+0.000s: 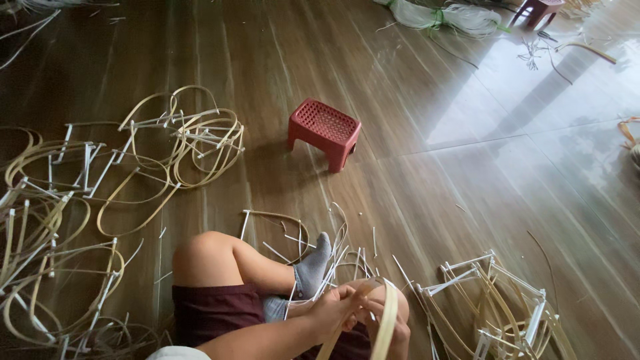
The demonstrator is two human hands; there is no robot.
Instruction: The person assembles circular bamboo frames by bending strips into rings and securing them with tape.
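I sit on a dark wooden floor with my knees bent, a grey sock (312,267) on one foot. My left hand (333,308) and my right hand (380,313) meet at the bottom centre, both closed around a curved pale bamboo strip (387,320) that loops up and down out of the frame. Thin white sticks (347,257) lie scattered just beyond my hands and foot.
A small red plastic stool (325,131) stands ahead of me. Piles of bent bamboo frames with white crosspieces lie at the left (73,200) and at the lower right (500,300). A bundle of pale fibre (447,17) and another stool (540,10) sit far back.
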